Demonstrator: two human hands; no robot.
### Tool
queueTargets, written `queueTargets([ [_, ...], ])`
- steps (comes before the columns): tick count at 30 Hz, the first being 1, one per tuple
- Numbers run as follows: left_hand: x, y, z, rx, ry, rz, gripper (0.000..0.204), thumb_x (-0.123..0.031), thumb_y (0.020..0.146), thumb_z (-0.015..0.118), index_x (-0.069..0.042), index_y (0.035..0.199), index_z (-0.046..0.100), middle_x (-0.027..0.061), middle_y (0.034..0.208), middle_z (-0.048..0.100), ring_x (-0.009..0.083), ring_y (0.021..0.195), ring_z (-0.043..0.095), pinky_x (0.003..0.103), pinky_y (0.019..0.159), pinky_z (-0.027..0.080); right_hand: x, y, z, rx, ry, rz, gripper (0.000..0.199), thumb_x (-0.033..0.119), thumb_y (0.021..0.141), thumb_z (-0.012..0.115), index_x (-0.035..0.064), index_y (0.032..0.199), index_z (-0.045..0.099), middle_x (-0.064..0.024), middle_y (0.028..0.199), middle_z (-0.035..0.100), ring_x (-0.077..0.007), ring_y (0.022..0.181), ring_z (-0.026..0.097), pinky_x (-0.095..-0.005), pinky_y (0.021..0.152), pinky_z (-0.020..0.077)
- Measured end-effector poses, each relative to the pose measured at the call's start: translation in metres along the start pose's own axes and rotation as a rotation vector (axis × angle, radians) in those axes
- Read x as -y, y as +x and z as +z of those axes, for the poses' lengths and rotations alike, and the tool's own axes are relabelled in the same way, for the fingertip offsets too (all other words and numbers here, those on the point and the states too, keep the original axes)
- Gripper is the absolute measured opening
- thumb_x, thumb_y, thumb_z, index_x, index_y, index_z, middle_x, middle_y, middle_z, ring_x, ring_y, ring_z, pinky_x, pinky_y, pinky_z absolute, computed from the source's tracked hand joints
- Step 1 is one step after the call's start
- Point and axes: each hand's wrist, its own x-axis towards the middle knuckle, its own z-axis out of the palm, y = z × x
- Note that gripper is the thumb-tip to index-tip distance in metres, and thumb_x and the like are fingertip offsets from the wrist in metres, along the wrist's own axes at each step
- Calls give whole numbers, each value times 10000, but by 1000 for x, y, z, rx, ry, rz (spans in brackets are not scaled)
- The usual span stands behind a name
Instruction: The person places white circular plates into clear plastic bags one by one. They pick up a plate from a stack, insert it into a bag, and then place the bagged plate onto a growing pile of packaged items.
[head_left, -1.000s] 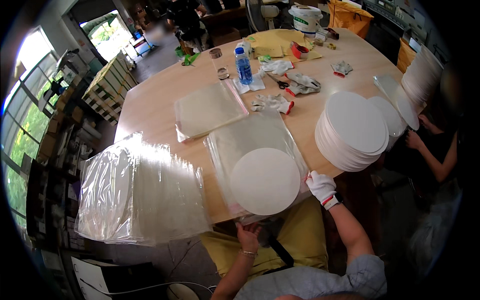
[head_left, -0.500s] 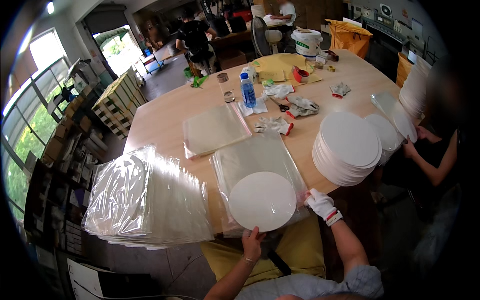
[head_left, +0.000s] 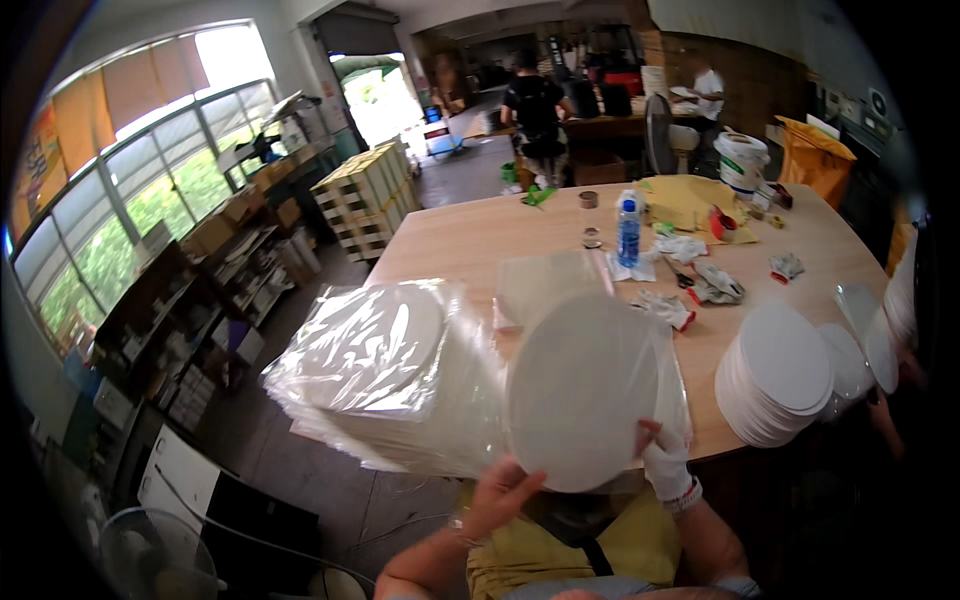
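Workshop with a pale wooden table (head_left: 470,245), smooth and rounded. Left of it, a crinkly clear-plastic heap of bagged discs (head_left: 385,385); right, a neat white stack (head_left: 775,385). Raised over the near edge, a flat matte white disc (head_left: 585,390) in a glossy bag: bare left hand (head_left: 497,497) and gloved right hand (head_left: 665,462) each clamp their grip on its lower rim.

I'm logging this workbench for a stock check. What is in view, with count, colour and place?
bagged disc: one, white in clear plastic, held up at the near table edge
pile of bagged discs: one, white, to the left
stack of discs: one, white, on the right
water bottle: one, blue, mid table
work gloves: several, grey, mid table
bucket: one, white, far end
table: one, light wood
left hand: bare, at the disc's lower edge
right hand: white-gloved, at its lower right edge
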Motion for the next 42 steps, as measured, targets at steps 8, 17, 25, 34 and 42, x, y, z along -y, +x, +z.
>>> queueTargets([
  [8,-132,22,-171,-633,333,403,579,-133,780,657,46,1263,392,128,1279,413,208,1161,410,337,950,359,155,111,231,599,146,41,304,125,892,469,0,1164,521,-22,778,552,-88,654,520,-239,628,443],
  [17,-116,32,-227,-888,1379,529,828,-309,753,668,-33,1402,234,158,1490,131,325,1382,71,530,1076,74,134,140,279,646,-417,62,264,271,882,511,59,859,667,19,560,558,-57,440,472,-220,391,372],
  [25,-110,62,-250,43,1589,16,519,-351,917,408,-22,1319,407,170,1414,332,340,1336,239,449,1082,150,78,98,144,562,-122,-58,234,147,922,472,22,1083,587,13,720,532,-53,620,506,-208,557,443],
  [34,-115,22,-135,-326,1255,875,371,-313,880,506,13,1046,563,157,985,626,312,930,603,459,922,379,153,-46,-189,-306,-1754,-268,450,181,680,702,51,1089,568,-126,1146,532,-305,1045,520,-334,908,413],
  [42,17,-5,-10,95,427,95,175,-172,818,588,-19,889,637,97,812,624,222,786,619,339,730,501,168,-2,-240,9,-1391,-177,241,101,749,619,-12,961,628,-147,967,633,-297,882,610,-352,795,477],
])
